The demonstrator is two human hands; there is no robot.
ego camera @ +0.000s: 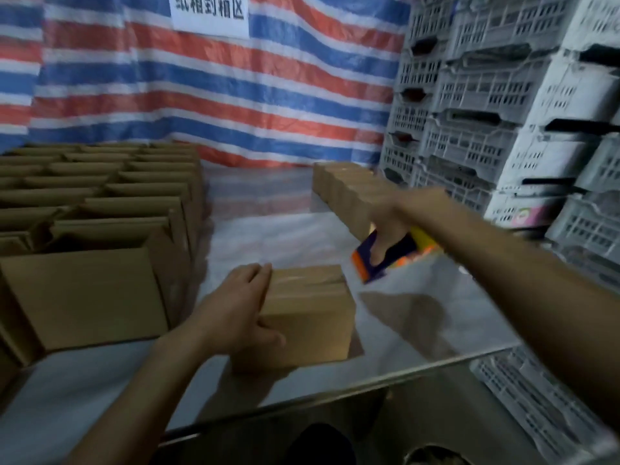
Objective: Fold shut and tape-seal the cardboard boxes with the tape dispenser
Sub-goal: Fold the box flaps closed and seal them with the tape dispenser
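From my remote seat I see one closed cardboard box point(308, 317) sitting on the desk point(419, 330), near its front edge and about centre of view. The left grip point(235, 313), a bare hand, rests on the box's left end, with the fingers laid fairly straight over the top and the thumb along the near face. It presses rather than clamps, as far as I can judge. A glossy strip runs along the top seam, probably tape, though blur makes that hard to confirm. The right grip point(399, 216) is raised above the desk, beyond and to the right of the box and clear of it. Its fingers are curled round a purple, orange and yellow tape dispenser point(385, 260), which is tilted and smeared by motion. To the left, open boxes point(100, 196) stand packed in rows with their flaps up. A line of closed boxes point(345, 193) sits at the far right of the desk. Behind hangs a red, white and blue striped tarp point(235, 95) bearing a white sign point(209, 11), and grey plastic crates point(486, 95) are stacked on the right.
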